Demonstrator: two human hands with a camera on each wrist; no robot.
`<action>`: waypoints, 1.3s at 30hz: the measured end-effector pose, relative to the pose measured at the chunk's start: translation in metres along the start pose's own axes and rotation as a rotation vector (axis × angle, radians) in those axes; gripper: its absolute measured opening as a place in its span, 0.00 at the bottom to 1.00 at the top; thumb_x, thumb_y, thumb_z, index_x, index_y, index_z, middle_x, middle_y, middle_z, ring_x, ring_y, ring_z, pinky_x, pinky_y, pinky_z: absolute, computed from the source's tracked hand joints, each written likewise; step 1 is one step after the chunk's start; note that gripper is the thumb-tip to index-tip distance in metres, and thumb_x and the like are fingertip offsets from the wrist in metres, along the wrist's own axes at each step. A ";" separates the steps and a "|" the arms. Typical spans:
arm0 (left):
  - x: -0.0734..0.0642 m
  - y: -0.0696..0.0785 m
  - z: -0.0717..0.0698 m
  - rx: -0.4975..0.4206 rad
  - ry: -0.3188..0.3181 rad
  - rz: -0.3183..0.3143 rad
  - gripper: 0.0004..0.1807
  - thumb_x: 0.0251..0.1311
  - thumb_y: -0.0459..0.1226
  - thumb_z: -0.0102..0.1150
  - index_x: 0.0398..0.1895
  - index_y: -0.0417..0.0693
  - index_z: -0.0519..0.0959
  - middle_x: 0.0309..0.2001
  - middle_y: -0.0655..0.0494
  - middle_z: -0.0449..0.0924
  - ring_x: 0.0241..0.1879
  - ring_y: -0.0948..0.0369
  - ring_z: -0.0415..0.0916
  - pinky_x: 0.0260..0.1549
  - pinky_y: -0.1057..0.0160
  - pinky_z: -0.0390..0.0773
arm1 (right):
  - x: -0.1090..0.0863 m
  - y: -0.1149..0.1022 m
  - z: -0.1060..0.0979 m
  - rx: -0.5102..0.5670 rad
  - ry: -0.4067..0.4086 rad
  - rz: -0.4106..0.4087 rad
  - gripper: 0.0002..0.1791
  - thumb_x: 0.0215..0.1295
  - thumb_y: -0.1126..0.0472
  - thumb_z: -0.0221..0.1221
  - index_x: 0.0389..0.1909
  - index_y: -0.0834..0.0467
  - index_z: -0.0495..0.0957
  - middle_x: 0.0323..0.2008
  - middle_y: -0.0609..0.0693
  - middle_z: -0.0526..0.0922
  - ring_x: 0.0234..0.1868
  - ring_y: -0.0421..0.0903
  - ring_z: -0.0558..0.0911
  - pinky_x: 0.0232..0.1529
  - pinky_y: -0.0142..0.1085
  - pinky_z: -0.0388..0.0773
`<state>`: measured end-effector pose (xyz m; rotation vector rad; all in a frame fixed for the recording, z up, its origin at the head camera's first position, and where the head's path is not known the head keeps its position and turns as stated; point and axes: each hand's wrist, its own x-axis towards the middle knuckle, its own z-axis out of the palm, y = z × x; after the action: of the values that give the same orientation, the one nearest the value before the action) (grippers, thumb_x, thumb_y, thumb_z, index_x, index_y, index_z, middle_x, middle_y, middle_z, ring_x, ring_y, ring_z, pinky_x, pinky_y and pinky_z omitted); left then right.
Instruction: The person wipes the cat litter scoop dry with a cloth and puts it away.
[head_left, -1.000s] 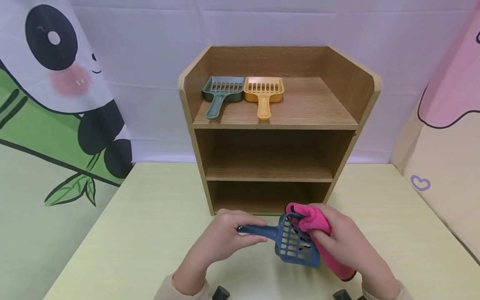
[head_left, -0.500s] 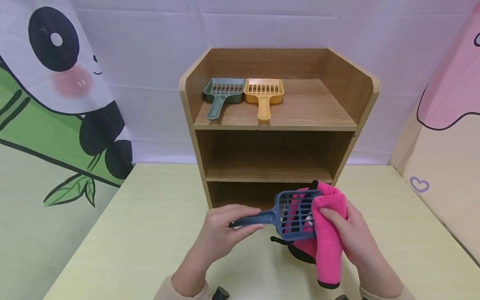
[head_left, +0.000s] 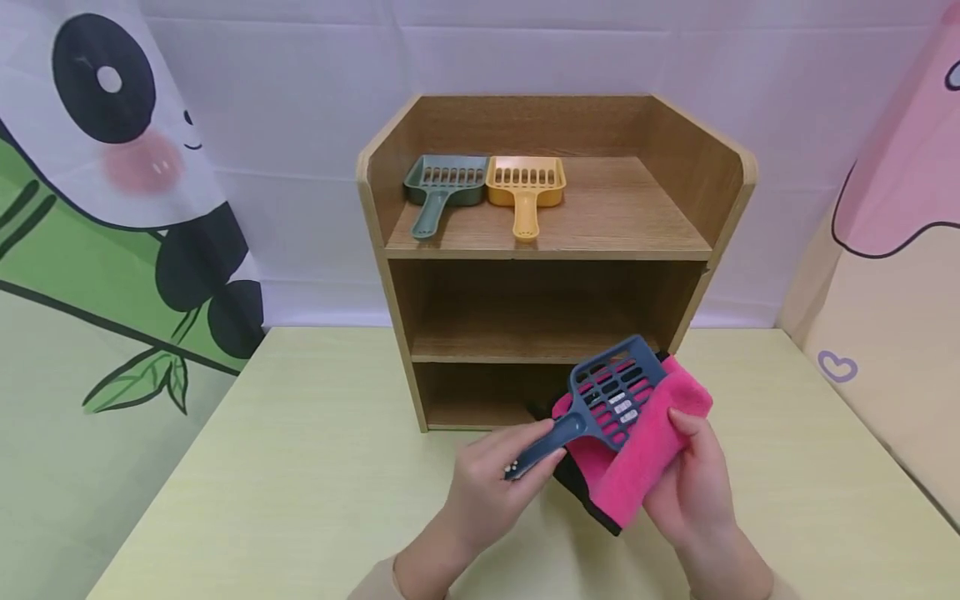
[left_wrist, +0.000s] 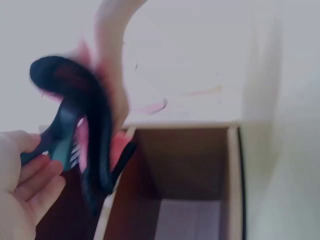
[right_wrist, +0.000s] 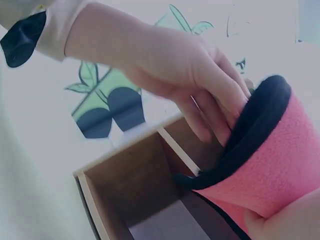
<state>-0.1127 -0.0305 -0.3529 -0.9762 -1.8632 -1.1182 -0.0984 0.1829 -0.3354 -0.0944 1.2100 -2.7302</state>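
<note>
My left hand grips the handle of a dark blue slotted litter scoop. The scoop's head points up and to the right, in front of the shelf unit. Folded round the head's far edge is a bright pink cloth with black trim, which also shows through the slots from behind. My right hand holds this cloth from the right, thumb on top. Seen in the left wrist view, my left fingers are at the handle, partly behind blur. The cloth's black edge stands out in the right wrist view.
A wooden shelf unit stands at the back of the pale table. On its top lie a green scoop and a yellow scoop, side by side. Printed fabric hangs behind and at the sides.
The blue scoop has turned from roughly level to slanting up to the right, and its head has risen. My left hand has shifted right; the right hand has refolded the cloth round the head.
</note>
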 end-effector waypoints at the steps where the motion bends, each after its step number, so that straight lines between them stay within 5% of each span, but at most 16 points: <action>1: -0.001 0.002 0.003 0.013 -0.002 0.015 0.16 0.51 0.33 0.69 0.44 0.36 0.82 0.36 0.46 0.86 0.33 0.58 0.85 0.37 0.71 0.83 | 0.000 0.002 0.003 -0.007 0.010 0.005 0.25 0.76 0.51 0.34 0.70 0.41 0.40 0.65 0.42 0.56 0.63 0.39 0.64 0.59 0.33 0.74; 8: -0.007 0.007 0.012 0.114 -0.030 0.144 0.14 0.59 0.37 0.62 0.44 0.37 0.82 0.37 0.47 0.86 0.35 0.59 0.85 0.40 0.69 0.83 | 0.003 0.007 0.014 -0.136 0.200 0.066 0.35 0.72 0.58 0.47 0.72 0.37 0.40 0.70 0.47 0.50 0.70 0.48 0.56 0.62 0.37 0.72; 15: -0.006 0.007 0.014 0.198 -0.035 0.309 0.13 0.62 0.38 0.59 0.41 0.35 0.82 0.36 0.48 0.87 0.34 0.60 0.85 0.40 0.69 0.83 | 0.010 0.003 0.007 -0.182 0.373 0.073 0.37 0.71 0.58 0.51 0.72 0.38 0.41 0.70 0.44 0.52 0.69 0.44 0.59 0.60 0.33 0.73; 22: -0.003 0.011 0.006 0.137 -0.060 0.248 0.13 0.62 0.38 0.58 0.42 0.36 0.82 0.35 0.49 0.87 0.32 0.62 0.85 0.38 0.73 0.82 | 0.013 -0.006 0.001 -0.194 0.496 -0.064 0.33 0.68 0.58 0.55 0.66 0.40 0.48 0.63 0.42 0.60 0.66 0.44 0.62 0.51 0.29 0.79; 27: -0.001 0.011 0.004 0.088 -0.057 0.200 0.13 0.62 0.37 0.59 0.43 0.36 0.81 0.36 0.47 0.86 0.33 0.61 0.85 0.39 0.73 0.82 | 0.011 -0.006 0.003 -0.158 0.478 -0.085 0.32 0.68 0.58 0.54 0.66 0.41 0.48 0.62 0.42 0.60 0.66 0.44 0.62 0.52 0.30 0.79; 39: -0.008 0.008 0.013 0.153 -0.070 0.175 0.15 0.58 0.36 0.64 0.46 0.37 0.81 0.40 0.48 0.86 0.38 0.59 0.85 0.43 0.67 0.82 | 0.006 0.011 0.016 -0.066 0.330 0.133 0.37 0.72 0.57 0.47 0.73 0.40 0.36 0.71 0.43 0.50 0.70 0.44 0.57 0.64 0.34 0.70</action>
<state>-0.1049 -0.0179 -0.3615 -1.0778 -1.8488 -0.8354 -0.1012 0.1627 -0.3332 0.4290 1.3311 -2.6593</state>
